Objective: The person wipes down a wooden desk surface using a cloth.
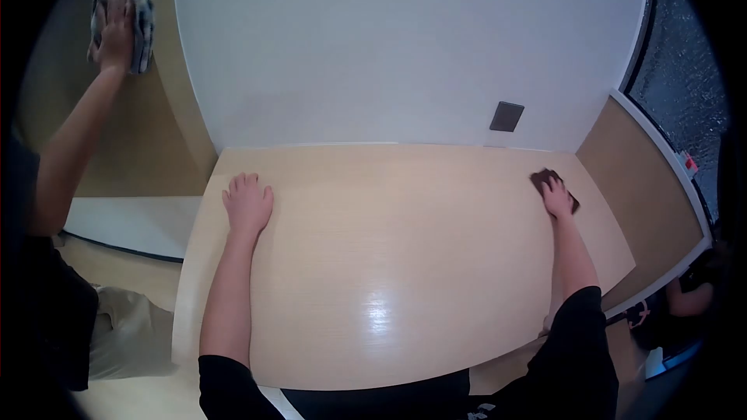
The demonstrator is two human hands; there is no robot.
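My left hand (pixel 249 201) lies palm down on the left part of the pale wooden table (pixel 389 225), fingers spread, with nothing in it. Toward the table's far right corner, my right hand (pixel 557 197) presses on a dark brown cloth (pixel 576 205). The cloth lies flat under my palm and fingers, and its edges stick out on both sides of the hand. Both my arms are stretched forward across the tabletop.
At the left, another person's hand holds a striped cloth (pixel 143 27) against a wooden panel (pixel 117 132). A white wall (pixel 373 47) with a dark wall plate (pixel 507 117) rises behind the table. A low wooden partition (pixel 646 187) borders the right; another person is partly visible beyond it.
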